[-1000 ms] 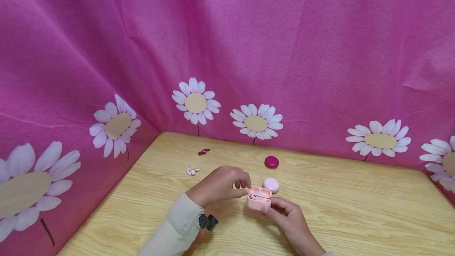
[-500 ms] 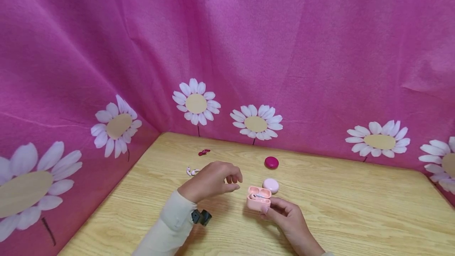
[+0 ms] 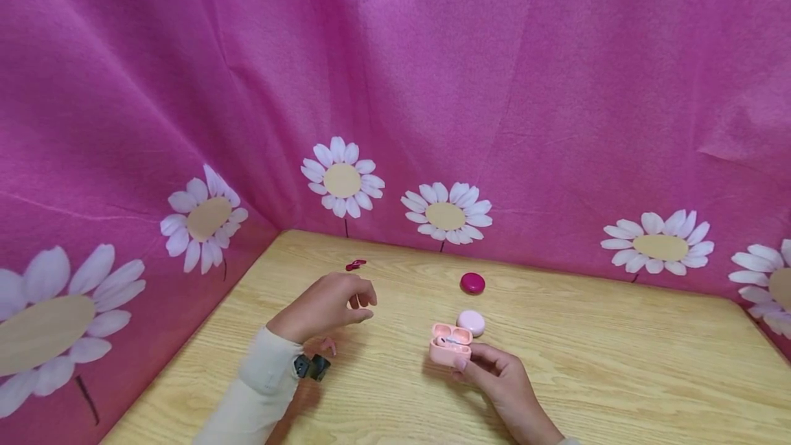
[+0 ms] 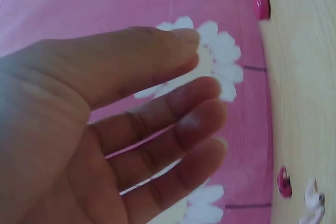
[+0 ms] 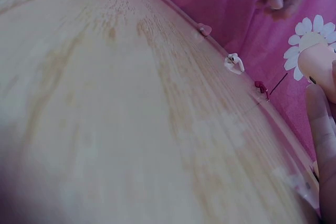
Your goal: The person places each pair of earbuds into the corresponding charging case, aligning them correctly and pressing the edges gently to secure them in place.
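Observation:
My right hand (image 3: 503,386) grips a peach earbud case (image 3: 451,356) with its lid up, thumb on the front. Inside the case sits one earbud (image 3: 441,341); the other slot's contents are too small to tell. To the left, my left hand (image 3: 330,307) hovers over the table, fingers loosely bent, and the left wrist view shows nothing between them. A peach earbud (image 3: 329,345) lies by the left wrist. Pale pink earbuds (image 5: 234,63) are hidden behind the left hand in the head view. Dark red earbuds (image 3: 356,264) lie farther back.
Behind the peach case rests a round pale pink case (image 3: 471,322), and beyond it a round magenta case (image 3: 472,283). A pink curtain with daisies (image 3: 445,215) borders the wooden table (image 3: 593,362) at the back and left.
My left hand has moved left, away from the peach case, uncovering the peach earbud and covering the pale pink ones. The right hand and case have stayed in place.

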{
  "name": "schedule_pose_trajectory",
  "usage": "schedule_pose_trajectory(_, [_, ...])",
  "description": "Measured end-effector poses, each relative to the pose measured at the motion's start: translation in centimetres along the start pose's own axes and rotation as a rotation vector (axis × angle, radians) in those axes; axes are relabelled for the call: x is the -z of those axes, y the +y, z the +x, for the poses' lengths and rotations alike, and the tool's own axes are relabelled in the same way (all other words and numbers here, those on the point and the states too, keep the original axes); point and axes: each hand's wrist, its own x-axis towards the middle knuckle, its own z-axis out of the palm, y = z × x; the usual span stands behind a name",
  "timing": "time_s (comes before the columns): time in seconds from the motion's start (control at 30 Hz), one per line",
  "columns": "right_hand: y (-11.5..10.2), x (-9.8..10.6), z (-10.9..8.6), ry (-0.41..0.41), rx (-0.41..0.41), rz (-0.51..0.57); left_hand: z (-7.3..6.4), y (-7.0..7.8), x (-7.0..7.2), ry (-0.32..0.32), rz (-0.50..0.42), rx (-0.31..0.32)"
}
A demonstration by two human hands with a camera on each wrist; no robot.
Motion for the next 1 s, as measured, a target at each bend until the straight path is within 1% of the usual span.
schedule_pose_trajectory(0.1, [0.0, 0.0, 0.0, 0.001, 0.001, -0.004, -0.6, -0.7, 0.3, -0.022, -0.007, 0.041])
schedule_pose_trajectory(0.27, [0.0, 0.1, 0.0, 0.002, 0.003, -0.005, -1.6, -1.9, 0.5, -0.076, -0.04, 0.127])
schedule_pose_trajectory(0.37, [0.0, 0.1, 0.0, -0.001, 0.01, -0.004, -2.0, -2.4, 0.6, -0.098, -0.051, 0.161])
schedule_pose_trajectory(0.47, [0.0, 0.1, 0.0, -0.006, 0.014, 0.0, -2.3, -2.7, 0.6, -0.127, -0.066, 0.205])
schedule_pose_trajectory(0.57, [0.0, 0.1, 0.1, -0.008, 0.012, 0.001, -2.4, -2.6, 0.4, -0.157, -0.088, 0.262])
schedule_pose_trajectory(0.63, [0.0, 0.1, 0.1, -0.007, 0.008, 0.002, -2.4, -2.6, 0.3, -0.167, -0.086, 0.294])
schedule_pose_trajectory(0.8, [0.0, 0.1, 0.1, -0.011, 0.005, 0.002, -2.5, -2.8, -0.3, -0.195, -0.047, 0.329])
schedule_pose_trajectory(0.9, [0.0, 0.1, 0.1, -0.01, 0.009, -0.004, -2.6, -2.9, -0.7, -0.223, -0.047, 0.353])
schedule_pose_trajectory(1.0, [0.0, 0.1, 0.0, -0.015, 0.013, -0.005, -2.8, -2.9, -0.8, -0.237, -0.051, 0.369])
